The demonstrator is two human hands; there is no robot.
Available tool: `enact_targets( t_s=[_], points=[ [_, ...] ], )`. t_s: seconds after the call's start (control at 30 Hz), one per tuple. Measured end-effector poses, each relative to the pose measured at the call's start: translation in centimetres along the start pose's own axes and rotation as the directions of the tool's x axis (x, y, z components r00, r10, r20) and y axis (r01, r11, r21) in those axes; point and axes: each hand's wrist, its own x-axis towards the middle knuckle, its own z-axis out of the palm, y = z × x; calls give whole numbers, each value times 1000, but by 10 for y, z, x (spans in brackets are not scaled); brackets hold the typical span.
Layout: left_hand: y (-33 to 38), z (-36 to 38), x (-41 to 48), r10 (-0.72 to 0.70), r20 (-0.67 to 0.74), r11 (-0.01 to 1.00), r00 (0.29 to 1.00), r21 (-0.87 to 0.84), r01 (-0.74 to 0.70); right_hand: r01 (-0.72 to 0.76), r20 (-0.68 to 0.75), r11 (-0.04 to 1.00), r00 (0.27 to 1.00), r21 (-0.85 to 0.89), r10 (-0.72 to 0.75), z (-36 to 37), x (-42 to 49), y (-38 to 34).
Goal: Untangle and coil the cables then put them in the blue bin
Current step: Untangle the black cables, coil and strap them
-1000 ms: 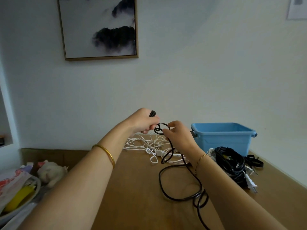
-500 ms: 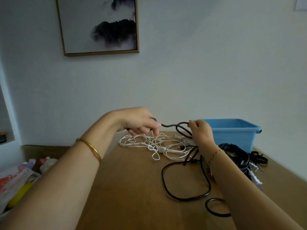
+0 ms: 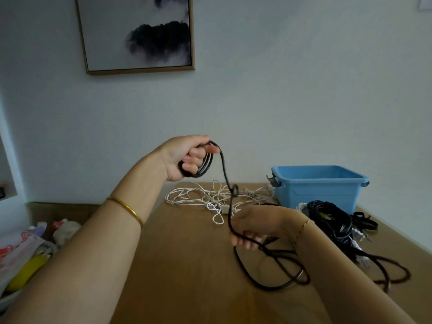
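We are mid-coil on the black cable (image 3: 225, 174). Our left hand (image 3: 184, 157), raised above the counter (image 3: 182, 258), has its grip closed round a few finished loops. Our right hand (image 3: 254, 228), lower and nearer, has its fingers curled round the same cable where it runs down from a small kink and trails off in slack loops on the counter. Next, we judge, the right hand must feed that slack up, working out the kink, so the left can take another turn.

The white cable (image 3: 210, 197) lies tangled farther back, and a black bundle (image 3: 332, 218) sits just beside the blue bin (image 3: 313, 190). We cannot see into the bin from here. Our right forearm hides part of the slack, and we cannot make out the cable's ends.
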Motion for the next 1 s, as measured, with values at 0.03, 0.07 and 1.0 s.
enact_targets(
  t_s=[0.03, 0.07, 1.0],
  points=[
    [-4, -1, 0, -31, 17, 996, 999, 82, 30, 28, -46, 999, 999, 27, -27, 0, 0, -1],
    [-7, -1, -1, -59, 33, 988, 998, 142, 54, 59, -129, 991, 991, 122, -43, 0, -1, -4],
    [-38, -13, 28, 289, -201, 411, 936, -857, -311, 333, -587, 856, 808, 395, -44, 12, 0, -10]
  ],
)
